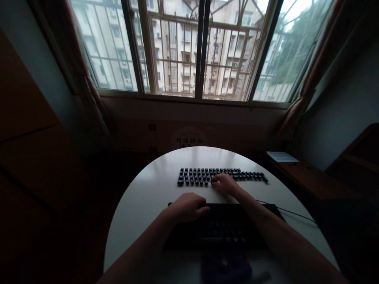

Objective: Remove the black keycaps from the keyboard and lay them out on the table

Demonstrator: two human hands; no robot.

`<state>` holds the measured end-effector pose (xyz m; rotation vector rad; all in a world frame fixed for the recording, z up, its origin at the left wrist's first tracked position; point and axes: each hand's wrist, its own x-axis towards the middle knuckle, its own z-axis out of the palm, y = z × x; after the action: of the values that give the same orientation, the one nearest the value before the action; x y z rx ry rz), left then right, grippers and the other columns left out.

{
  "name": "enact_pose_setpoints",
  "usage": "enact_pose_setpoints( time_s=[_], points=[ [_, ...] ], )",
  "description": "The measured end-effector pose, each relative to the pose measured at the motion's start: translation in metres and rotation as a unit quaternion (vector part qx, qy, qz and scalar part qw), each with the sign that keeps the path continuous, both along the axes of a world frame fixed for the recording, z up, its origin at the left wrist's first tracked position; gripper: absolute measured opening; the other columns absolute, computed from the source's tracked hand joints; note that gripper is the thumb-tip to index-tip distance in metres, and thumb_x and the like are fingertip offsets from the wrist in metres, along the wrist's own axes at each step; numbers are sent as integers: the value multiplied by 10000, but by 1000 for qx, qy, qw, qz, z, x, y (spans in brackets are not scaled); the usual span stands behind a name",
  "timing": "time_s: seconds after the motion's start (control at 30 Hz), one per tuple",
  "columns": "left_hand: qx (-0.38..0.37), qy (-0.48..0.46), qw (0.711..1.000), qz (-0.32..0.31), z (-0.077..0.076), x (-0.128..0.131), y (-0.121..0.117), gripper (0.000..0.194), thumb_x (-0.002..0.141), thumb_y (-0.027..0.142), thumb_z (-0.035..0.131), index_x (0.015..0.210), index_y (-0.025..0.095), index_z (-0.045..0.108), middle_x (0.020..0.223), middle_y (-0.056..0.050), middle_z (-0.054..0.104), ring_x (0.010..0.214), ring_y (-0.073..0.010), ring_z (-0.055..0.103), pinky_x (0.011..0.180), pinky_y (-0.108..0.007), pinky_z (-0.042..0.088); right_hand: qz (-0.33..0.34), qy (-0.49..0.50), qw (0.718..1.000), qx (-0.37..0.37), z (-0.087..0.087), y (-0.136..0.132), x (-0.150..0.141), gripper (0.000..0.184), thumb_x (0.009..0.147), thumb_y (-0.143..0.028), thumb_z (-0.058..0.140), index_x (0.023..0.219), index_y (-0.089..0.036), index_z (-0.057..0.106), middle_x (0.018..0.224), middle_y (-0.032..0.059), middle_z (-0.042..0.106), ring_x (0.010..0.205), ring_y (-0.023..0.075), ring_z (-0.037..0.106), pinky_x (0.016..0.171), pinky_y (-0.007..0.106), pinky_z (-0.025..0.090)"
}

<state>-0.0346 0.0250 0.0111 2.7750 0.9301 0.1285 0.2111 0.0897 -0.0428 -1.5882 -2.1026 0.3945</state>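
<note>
A black keyboard (227, 217) lies on the round white table, several keys showing on its lower part and its upper part dark. My left hand (189, 206) rests over its upper left edge, fingers curled and thumb pointing right. Beyond the keyboard, loose black keycaps (194, 182) stand in rows on the tabletop. My right hand (224, 184) reaches to the near row, its thumb and fingertips pinched together at a keycap there. The fingers partly hide that keycap.
The white table (133, 209) has a rounded far edge. A thin cable (296, 215) runs right from the keyboard. A dark purple object (226, 268) lies near me, too dim to name. Paper (282, 157) rests on a brown surface at right, below the barred window.
</note>
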Motion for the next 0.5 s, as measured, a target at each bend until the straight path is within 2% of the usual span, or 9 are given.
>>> enact_pose_setpoints(
  time_s=[0.17,0.5],
  points=[
    [-11,8,1000,5,4,-1,-3,305,881,488,545,835,213,669,775,-39,686,682,-196,587,555,-273,299,-29,7,1000,-1,-5,2,-6,256,810,-285,648,1021,-210,773,1003,64,770,954,240,702,837,306,504],
    [-57,-1,998,10,11,-2,-3,320,841,520,604,854,202,639,796,-35,668,690,-189,582,568,-273,321,-33,2,999,8,-4,2,-8,268,804,-263,668,1051,-219,765,1033,69,765,985,245,698,846,307,503]
  ],
)
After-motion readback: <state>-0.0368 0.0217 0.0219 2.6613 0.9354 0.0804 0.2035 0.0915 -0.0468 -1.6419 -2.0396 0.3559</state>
